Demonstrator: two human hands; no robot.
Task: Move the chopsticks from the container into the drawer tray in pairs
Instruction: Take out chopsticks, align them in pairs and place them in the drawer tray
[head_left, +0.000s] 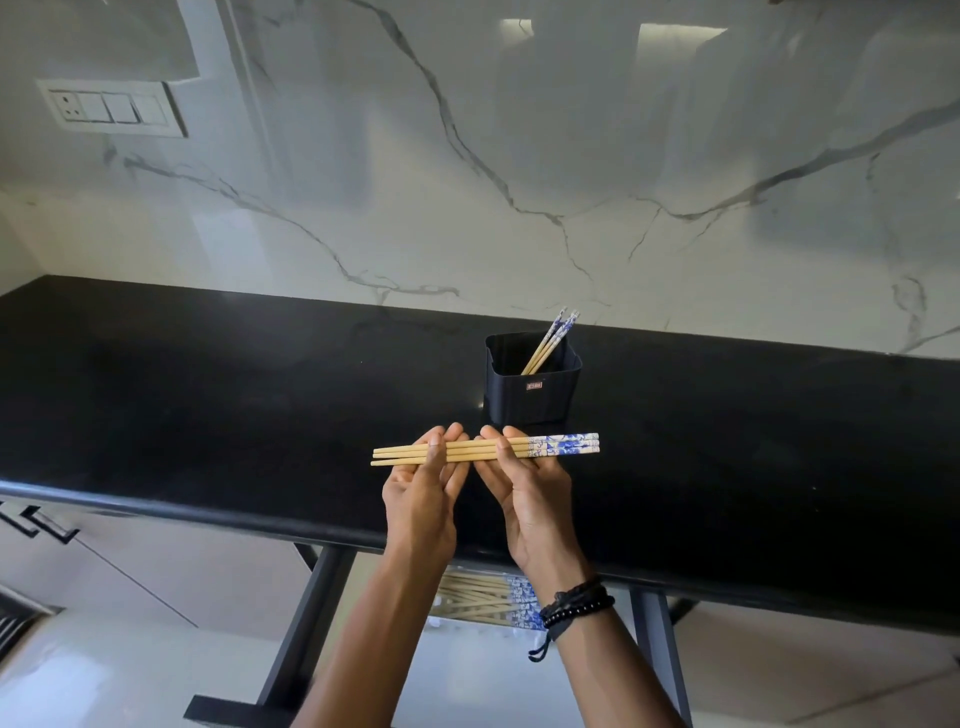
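Wall: white marble, grey veins, glossy; bright reflections top rt. Switch panel: white, upper left. Tabletop: black polished stone. Below: black frame legs, pale cabinet fronts w/ black handles, glossy light floor.

Black stone counter, black chopstick container standing on it

Reaching forward with both forearms side by side; left hand and right hand turned palm-up, fingers almost straight, thumbs pinching the chopsticks down across them.
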